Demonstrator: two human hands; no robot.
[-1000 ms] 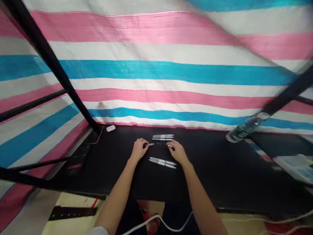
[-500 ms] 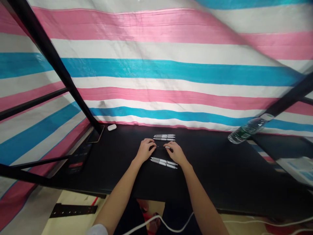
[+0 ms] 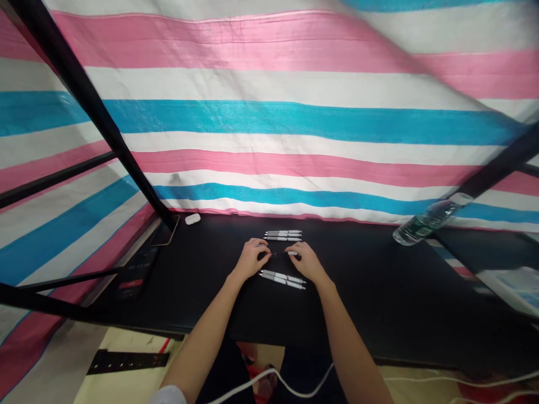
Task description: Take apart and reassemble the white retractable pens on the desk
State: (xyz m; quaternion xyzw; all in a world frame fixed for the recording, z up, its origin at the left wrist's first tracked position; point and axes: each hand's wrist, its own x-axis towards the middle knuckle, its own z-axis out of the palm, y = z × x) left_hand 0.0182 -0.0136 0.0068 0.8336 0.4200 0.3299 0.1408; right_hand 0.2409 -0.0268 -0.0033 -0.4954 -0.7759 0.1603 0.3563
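My left hand (image 3: 254, 256) is closed in a pinch at one end of a thin dark piece, which looks like a pen refill (image 3: 279, 253). The fingers hide most of what they hold. Opposite it, my right hand (image 3: 309, 261) pinches a white pen barrel (image 3: 293, 253), with the thin piece reaching from it toward the left fingertips. Just beyond the hands lies a row of white-and-grey pens (image 3: 283, 235), their tips to the left. Nearer to me, between my wrists, more pens (image 3: 282, 279) lie at a slight slant.
The black table (image 3: 370, 303) carries a white earbud case (image 3: 192, 219), a phone (image 3: 137, 275) and another phone-like device (image 3: 166, 231) at left. A clear bottle (image 3: 429, 221) leans at right beside a black frame post (image 3: 497, 168). A white cable (image 3: 269, 372) hangs below the table edge.
My right hand has shifted slightly right with the white barrel, and the fingertips of my left hand sit a touch further right. The laid-out pens have not moved.
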